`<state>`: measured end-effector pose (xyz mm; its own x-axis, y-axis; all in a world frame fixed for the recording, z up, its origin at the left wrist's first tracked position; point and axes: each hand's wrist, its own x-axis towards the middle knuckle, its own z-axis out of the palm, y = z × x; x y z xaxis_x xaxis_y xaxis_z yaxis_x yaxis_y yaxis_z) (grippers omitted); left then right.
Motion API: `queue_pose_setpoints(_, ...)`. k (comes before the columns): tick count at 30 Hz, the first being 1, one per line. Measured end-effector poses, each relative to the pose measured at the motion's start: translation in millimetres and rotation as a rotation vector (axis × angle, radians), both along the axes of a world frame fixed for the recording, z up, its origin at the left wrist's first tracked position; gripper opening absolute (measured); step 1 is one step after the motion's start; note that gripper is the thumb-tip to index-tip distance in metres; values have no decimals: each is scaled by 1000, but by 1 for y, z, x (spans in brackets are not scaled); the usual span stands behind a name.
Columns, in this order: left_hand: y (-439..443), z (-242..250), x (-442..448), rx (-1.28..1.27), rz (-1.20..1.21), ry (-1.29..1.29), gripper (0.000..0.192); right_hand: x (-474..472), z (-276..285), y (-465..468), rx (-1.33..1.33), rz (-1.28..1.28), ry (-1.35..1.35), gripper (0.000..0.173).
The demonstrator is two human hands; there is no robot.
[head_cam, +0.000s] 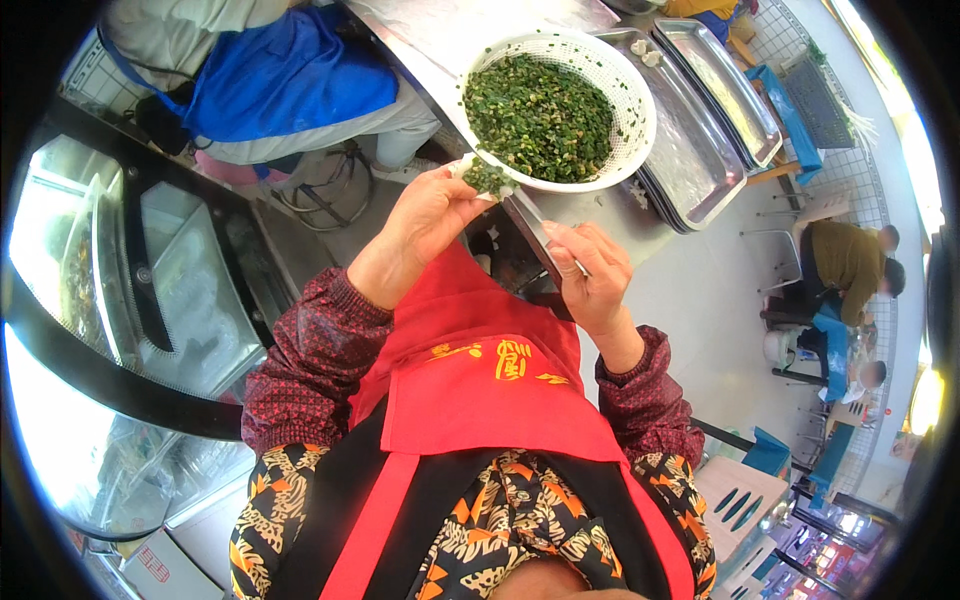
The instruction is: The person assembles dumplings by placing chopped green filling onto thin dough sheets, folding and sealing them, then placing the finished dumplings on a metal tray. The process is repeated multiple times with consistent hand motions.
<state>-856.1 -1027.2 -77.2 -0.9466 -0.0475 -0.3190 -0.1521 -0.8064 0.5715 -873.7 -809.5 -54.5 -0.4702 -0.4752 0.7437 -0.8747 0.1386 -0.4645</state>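
Note:
My left hand (435,206) holds a dough wrapper (459,166) with a mound of chopped green filling (486,176) on it. Between the fingers of my right hand (590,266) is a flat metal spatula (529,210), its tip at the filling. Just beyond both hands stands a white perforated plastic basket (636,154), largely full of chopped greens mixed with small brownish bits (536,120). The wrapper is close to the basket's near left rim; whether they touch I cannot tell.
Metal trays (694,161) are stacked right of the basket, with a few small dumplings (645,52) on the top one. More trays (720,82) lie beyond. At left sits a person in a blue apron (292,82), near a stool (330,187). A glass-fronted case (187,262) flanks my left side.

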Motion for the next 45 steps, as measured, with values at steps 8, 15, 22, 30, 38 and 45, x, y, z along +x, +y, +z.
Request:
queue_pose_setpoints(8,-10,-8,9,79,-5,29,47,-7,3,1,23,57,-14,24)
queue_pose_setpoints(15,-34,13,14,107,-29,189,55,-30,17,11,-286,-95,-453,20)
queue_pose_setpoints(22,-16,34,-24,-19,1,228,53,-18,30,10,-474,25,-632,30)
queue_pose_setpoints(30,8,36,-43,-39,44,266,55,-18,25,12,-416,-48,-572,27)
queue_pose_setpoints(38,9,34,-48,-45,55,252,54,-21,19,9,-468,-33,-552,24)
queue_pose_setpoints(45,8,35,-48,-24,57,282,54,-25,21,8,-461,-165,-504,24)
